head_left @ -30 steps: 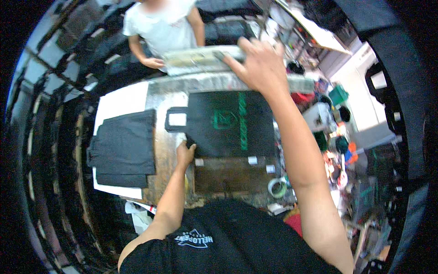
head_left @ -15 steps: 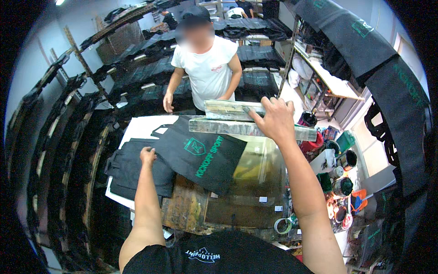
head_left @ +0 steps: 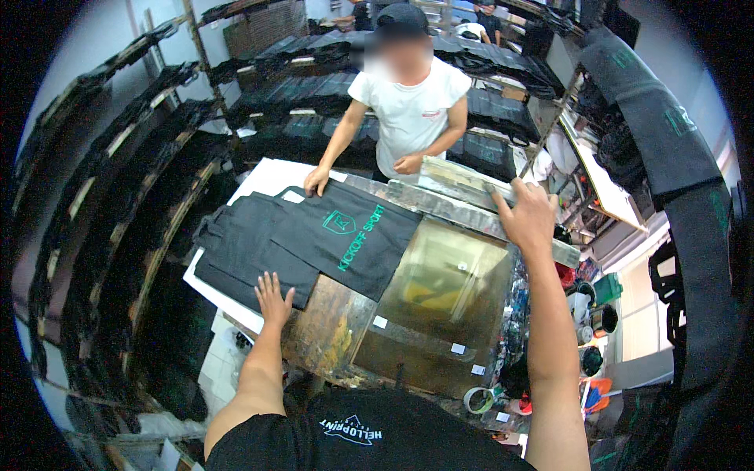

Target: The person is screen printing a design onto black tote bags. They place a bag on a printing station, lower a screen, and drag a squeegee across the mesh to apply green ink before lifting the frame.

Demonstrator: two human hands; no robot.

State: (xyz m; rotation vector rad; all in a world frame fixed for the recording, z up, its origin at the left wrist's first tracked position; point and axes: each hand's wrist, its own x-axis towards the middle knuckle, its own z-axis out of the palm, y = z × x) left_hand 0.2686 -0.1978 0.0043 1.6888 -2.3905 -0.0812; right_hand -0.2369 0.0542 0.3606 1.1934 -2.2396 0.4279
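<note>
My left hand (head_left: pixel 272 300) rests with fingers spread on the near edge of a stack of black fabric bags (head_left: pixel 236 247). A black bag with a green print (head_left: pixel 310 235) lies partly over that stack, its right edge by the glossy yellow-brown printing board (head_left: pixel 444 330). My right hand (head_left: pixel 528 218) is closed over the upper edge of a raised screen printing frame (head_left: pixel 459 206), whose pale, ink-stained bars face me. Across the table, a co-worker's hand (head_left: pixel 316 180) touches the printed bag's far edge near its handle.
A co-worker in a white shirt (head_left: pixel 408 110) stands at the far side. Racks of black bags (head_left: pixel 283 94) curve round the left and back. Paint pots (head_left: pixel 603 319) and a tape roll (head_left: pixel 477 400) sit on the right. A white board (head_left: pixel 271 169) lies under the bag stack.
My left hand has let go of the printed bag and moved nearer, fingers spread. The bag now lies flatter and further left. The co-worker's hand has come down onto it. My view has shifted.
</note>
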